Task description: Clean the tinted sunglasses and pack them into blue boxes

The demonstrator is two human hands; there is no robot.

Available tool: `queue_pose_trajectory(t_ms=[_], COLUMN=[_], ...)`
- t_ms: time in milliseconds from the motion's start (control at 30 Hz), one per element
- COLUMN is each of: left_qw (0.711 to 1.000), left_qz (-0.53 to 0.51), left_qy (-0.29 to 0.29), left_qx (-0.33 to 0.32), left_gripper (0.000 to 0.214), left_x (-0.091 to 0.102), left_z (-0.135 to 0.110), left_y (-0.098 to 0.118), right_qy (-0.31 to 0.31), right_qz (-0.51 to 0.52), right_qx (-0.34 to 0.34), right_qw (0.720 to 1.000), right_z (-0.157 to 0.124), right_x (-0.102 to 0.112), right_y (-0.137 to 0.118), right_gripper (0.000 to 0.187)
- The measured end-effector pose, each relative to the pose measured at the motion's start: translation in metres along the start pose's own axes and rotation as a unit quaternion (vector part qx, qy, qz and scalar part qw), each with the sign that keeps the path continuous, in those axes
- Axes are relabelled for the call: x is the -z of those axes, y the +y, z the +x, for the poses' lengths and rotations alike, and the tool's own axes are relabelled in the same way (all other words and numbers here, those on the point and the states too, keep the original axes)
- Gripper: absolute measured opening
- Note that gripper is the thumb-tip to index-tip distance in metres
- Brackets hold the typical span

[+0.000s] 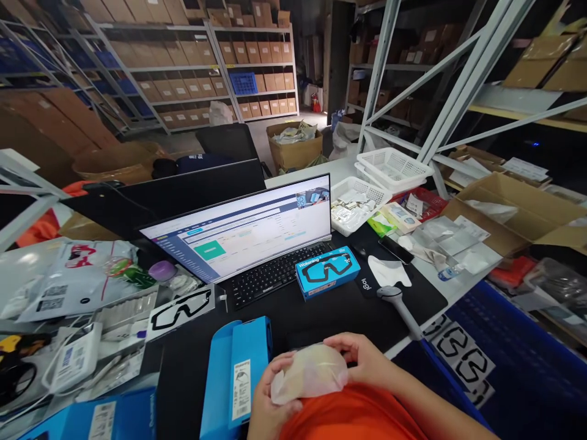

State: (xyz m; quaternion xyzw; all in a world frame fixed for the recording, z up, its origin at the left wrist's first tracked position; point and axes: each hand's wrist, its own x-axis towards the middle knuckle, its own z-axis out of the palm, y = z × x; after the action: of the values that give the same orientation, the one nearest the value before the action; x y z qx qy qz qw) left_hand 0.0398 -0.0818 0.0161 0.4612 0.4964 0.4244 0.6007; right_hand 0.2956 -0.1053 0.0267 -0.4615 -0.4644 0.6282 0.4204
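Close to my body I hold a curved, pale item in translucent white wrapping (312,371); what is inside cannot be made out. My left hand (269,400) is closed round its left end, the thumb underneath and fingers on top. The other end is gripped by my right hand (360,357), with fingers along the upper edge. Just left of my hands lies an opened blue box (217,382) with a white label. A closed blue box (328,272) printed with black-framed goggles rests against the keyboard (266,287).
A monitor (257,229) stands behind the keyboard. To the right are a handheld scanner (401,308), a phone (397,250) and white baskets (394,168). At left sit a goggles-printed card (181,310), another blue box (132,415) and a white plastic bag (82,281). A blue bin (518,342) stands beside the desk.
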Motion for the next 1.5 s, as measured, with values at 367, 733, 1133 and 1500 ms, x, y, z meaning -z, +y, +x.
queue_pose_trajectory(t_ms=[367,733,1133,1500], left_qw=[0.997,0.991,0.997,0.993], left_qz=[-0.008,-0.102,0.050,0.052], left_qy=[0.035,0.072,0.040,0.093], left_qx=[0.072,0.056,0.043,0.049], left_gripper=[0.056,0.079,0.040,0.051], left_x=[0.004,0.004,-0.007,-0.024], left_z=[-0.016,-0.005,0.031,0.046], left_y=[0.012,0.015,0.034,0.028], right_qy=[-0.086,-0.092,-0.074,-0.016], right_qz=[-0.253,-0.299,-0.203,-0.175], right_qx=[0.035,0.038,0.002,0.071], right_qw=[0.963,0.949,0.976,0.982], right_z=[-0.009,0.007,0.002,0.008], right_x=[-0.008,0.004,0.041,0.027], right_y=[-0.025,-0.018,-0.011,0.000], right_gripper=[0.097,0.113,0.115,0.100])
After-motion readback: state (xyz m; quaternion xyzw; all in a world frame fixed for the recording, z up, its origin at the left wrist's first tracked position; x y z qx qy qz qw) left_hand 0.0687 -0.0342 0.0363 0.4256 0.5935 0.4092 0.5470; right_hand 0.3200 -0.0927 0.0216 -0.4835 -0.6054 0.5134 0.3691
